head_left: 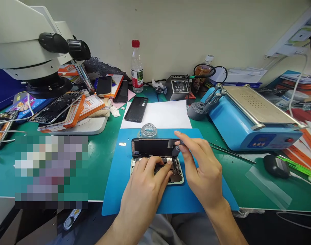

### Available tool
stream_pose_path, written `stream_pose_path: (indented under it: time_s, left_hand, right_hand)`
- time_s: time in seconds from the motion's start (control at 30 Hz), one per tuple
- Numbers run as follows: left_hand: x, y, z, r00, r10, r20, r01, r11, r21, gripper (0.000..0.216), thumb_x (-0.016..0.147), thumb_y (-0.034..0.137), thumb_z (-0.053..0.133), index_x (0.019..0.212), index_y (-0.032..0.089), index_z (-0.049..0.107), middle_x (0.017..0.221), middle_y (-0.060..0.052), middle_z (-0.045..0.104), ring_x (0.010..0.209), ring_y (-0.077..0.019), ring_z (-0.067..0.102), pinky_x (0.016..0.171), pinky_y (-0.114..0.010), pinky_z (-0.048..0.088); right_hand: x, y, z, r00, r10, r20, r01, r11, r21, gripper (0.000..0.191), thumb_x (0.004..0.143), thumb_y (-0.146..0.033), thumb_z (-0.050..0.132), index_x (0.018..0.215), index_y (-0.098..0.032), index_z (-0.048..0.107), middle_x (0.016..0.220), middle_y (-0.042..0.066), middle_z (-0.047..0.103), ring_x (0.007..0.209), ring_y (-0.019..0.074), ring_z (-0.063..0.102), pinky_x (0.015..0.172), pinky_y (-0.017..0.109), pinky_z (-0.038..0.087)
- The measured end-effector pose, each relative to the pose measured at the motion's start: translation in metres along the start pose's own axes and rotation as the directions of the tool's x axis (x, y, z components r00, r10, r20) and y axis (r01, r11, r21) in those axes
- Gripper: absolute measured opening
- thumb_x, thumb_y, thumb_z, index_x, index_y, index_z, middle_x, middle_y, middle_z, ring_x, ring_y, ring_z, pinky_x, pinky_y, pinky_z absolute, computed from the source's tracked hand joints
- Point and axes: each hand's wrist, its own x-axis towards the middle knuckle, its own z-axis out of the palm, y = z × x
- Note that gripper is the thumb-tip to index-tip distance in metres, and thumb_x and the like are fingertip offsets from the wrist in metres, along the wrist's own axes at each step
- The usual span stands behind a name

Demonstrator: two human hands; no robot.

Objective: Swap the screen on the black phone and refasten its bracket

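An opened phone (pixel 176 177) with a pale frame lies flat on a blue mat (pixel 114 190), its dark internals partly exposed. Its display (pixel 152 147) stands tipped up along the far edge, black inner face forward. A dark grey screwdriver (pixel 176 150), gripped in the right hand (pixel 202 166), slants tip-down over the phone's right side.

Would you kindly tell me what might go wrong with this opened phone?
The screwdriver-like tool in the right hand might slip and scratch the exposed internals. The raised screen could be strained if the left hand, just in front, bumps it. The clear jar, close behind, might get knocked over.
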Motion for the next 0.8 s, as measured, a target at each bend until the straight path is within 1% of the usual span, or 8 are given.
stream_pose_path:
  time_s: [0.07, 0.27, 0.33, 0.43, 0.57, 0.67, 0.73, 0.8]
  left_hand:
    - [0.0001, -0.0001, -0.0002, 1.000, 0.004, 0.007, -0.004, 1.000, 0.002, 0.030, 0.110, 0.027, 0.052, 0.137, 0.027, 0.066, 0.119, -0.006, 0.065, 0.101, -0.0243, 0.057, 0.089, -0.044, 0.051]
    - [0.0010, -0.0006, 0.0007, 1.000, 0.005, 0.000, -0.005, 1.000, 0.004, 0.030, 0.111, 0.027, 0.051, 0.137, 0.026, 0.066, 0.119, -0.006, 0.065, 0.100, -0.0242, 0.057, 0.089, -0.044, 0.051]
    - [0.0006, -0.0006, 0.0013, 1.000, 0.018, -0.009, -0.018, 1.000, 0.010, 0.030, 0.111, 0.028, 0.051, 0.137, 0.026, 0.066, 0.119, -0.006, 0.065, 0.100, -0.0242, 0.058, 0.088, -0.044, 0.052]
    - [0.0000, -0.0002, 0.0019, 0.999, 0.039, -0.027, -0.039, 0.999, 0.025, 0.030, 0.111, 0.028, 0.051, 0.137, 0.026, 0.066, 0.119, -0.007, 0.066, 0.100, -0.0248, 0.059, 0.089, -0.045, 0.052]
    - [0.0003, 0.0007, 0.0023, 0.997, 0.057, -0.045, -0.055, 0.998, 0.037, 0.030, 0.110, 0.027, 0.052, 0.137, 0.025, 0.066, 0.118, -0.007, 0.067, 0.102, -0.0253, 0.061, 0.089, -0.045, 0.053]
    - [0.0010, 0.0014, 0.0033, 0.996, 0.063, -0.056, -0.061, 0.997, 0.041, 0.029, 0.110, 0.027, 0.052, 0.135, 0.025, 0.066, 0.118, -0.006, 0.068, 0.101, -0.0249, 0.062, 0.089, -0.044, 0.054]
    - [0.0012, 0.0019, 0.0041, 0.996, 0.065, -0.060, -0.062, 0.997, 0.043, 0.027, 0.110, 0.027, 0.052, 0.132, 0.025, 0.067, 0.118, -0.005, 0.068, 0.100, -0.0250, 0.062, 0.087, -0.044, 0.054]
    - [0.0013, 0.0023, 0.0049, 0.996, 0.068, -0.064, -0.064, 0.996, 0.055, 0.026, 0.110, 0.028, 0.051, 0.130, 0.025, 0.068, 0.116, -0.005, 0.068, 0.099, -0.0252, 0.063, 0.084, -0.044, 0.054]
  right_hand:
    - [-0.0002, 0.0005, 0.0007, 1.000, 0.008, -0.019, -0.009, 1.000, -0.007, 0.040, 0.103, -0.011, 0.064, 0.138, -0.028, 0.067, 0.100, 0.005, 0.066, 0.096, 0.0223, 0.061, 0.085, 0.038, 0.052]
    - [-0.0017, 0.0022, 0.0016, 0.999, 0.028, -0.033, -0.026, 0.999, 0.035, 0.040, 0.103, -0.010, 0.064, 0.138, -0.029, 0.067, 0.102, 0.005, 0.067, 0.098, 0.0218, 0.061, 0.088, 0.040, 0.050]
    - [-0.0022, 0.0026, 0.0008, 0.999, 0.034, -0.027, -0.033, 0.998, 0.045, 0.040, 0.104, -0.010, 0.061, 0.139, -0.028, 0.066, 0.107, 0.005, 0.067, 0.101, 0.0221, 0.061, 0.090, 0.040, 0.049]
    - [-0.0033, 0.0036, 0.0000, 0.999, 0.016, -0.034, -0.015, 0.999, 0.040, 0.040, 0.103, -0.007, 0.060, 0.137, -0.026, 0.066, 0.105, 0.004, 0.069, 0.098, 0.0208, 0.062, 0.090, 0.039, 0.048]
    - [-0.0053, 0.0049, 0.0020, 0.999, 0.020, -0.029, -0.018, 0.999, 0.041, 0.040, 0.104, -0.009, 0.058, 0.141, -0.024, 0.064, 0.114, 0.007, 0.069, 0.105, 0.0224, 0.063, 0.093, 0.040, 0.049]
    - [-0.0068, 0.0036, 0.0032, 0.999, -0.018, -0.045, 0.019, 1.000, 0.023, 0.041, 0.102, -0.008, 0.063, 0.140, -0.024, 0.065, 0.105, 0.005, 0.071, 0.094, 0.0201, 0.063, 0.088, 0.038, 0.049]
    - [-0.0074, 0.0020, 0.0008, 0.996, -0.013, -0.086, 0.016, 0.999, 0.039, 0.040, 0.102, -0.008, 0.063, 0.138, -0.026, 0.066, 0.105, 0.003, 0.072, 0.092, 0.0189, 0.064, 0.086, 0.036, 0.050]
    - [-0.0080, 0.0016, -0.0055, 0.971, 0.097, -0.219, -0.085, 0.994, 0.066, 0.039, 0.104, -0.012, 0.061, 0.140, -0.029, 0.066, 0.107, 0.003, 0.072, 0.094, 0.0186, 0.066, 0.086, 0.034, 0.051]
